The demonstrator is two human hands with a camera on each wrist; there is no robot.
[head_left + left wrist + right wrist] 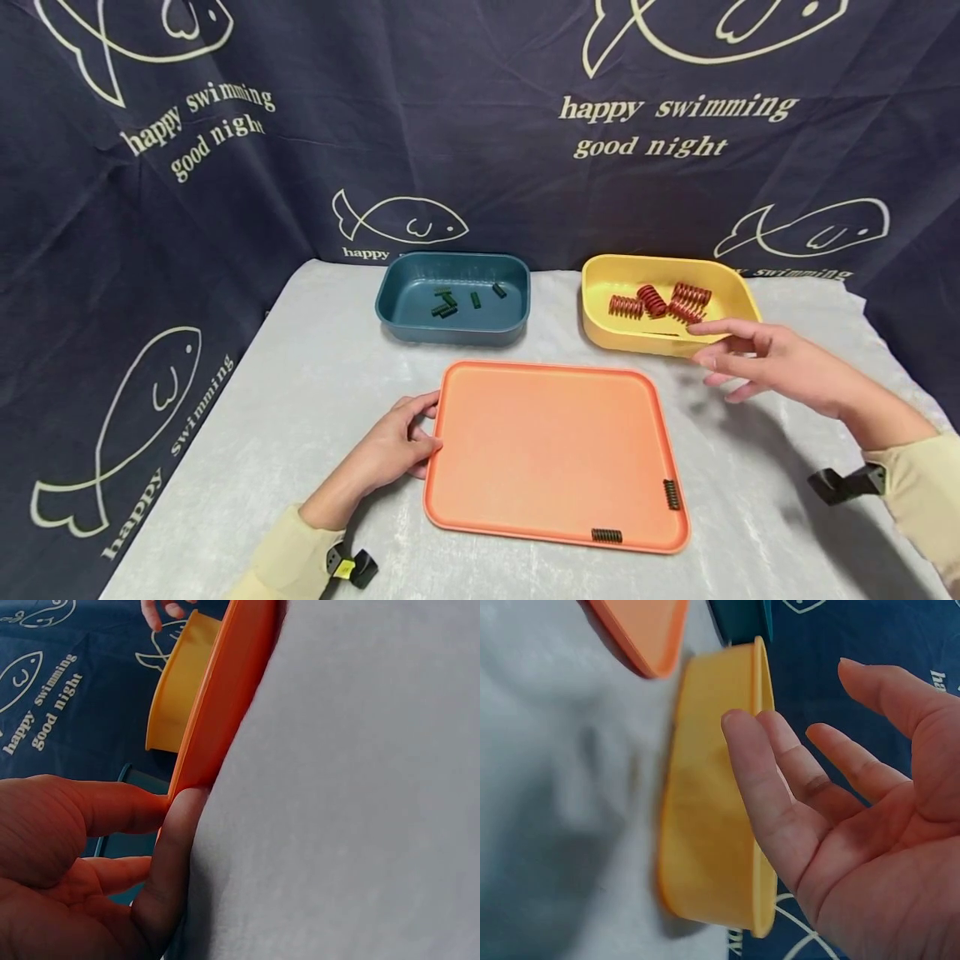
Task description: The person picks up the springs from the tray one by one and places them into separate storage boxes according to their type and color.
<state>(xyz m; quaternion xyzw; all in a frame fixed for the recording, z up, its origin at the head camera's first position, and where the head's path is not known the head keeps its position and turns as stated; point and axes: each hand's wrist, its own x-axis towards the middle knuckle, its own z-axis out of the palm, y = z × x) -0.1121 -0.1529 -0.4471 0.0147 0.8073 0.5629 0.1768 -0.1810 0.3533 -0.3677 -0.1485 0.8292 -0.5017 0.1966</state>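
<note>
An orange tray (551, 450) lies on the table. My left hand (393, 442) holds its left edge, with thumb and fingers at the rim (202, 742) in the left wrist view. Two small dark springs lie on the tray: one spring (671, 494) along the right side, another spring (607, 535) along the front. At the right, my right hand (765, 362) hovers by the near right corner of a yellow bin (637, 342), holding nothing. In the right wrist view its fingers (757, 772) are spread and slightly bent beside the bin wall. Several red springs (651, 302) lie inside that bin.
A teal bin (453, 335) with several small dark green springs (447, 312) stands behind the tray, left of the yellow bin. A light grey cloth (300, 400) covers the table. Dark blue curtains (480, 108) with fish drawings hang behind and at the sides.
</note>
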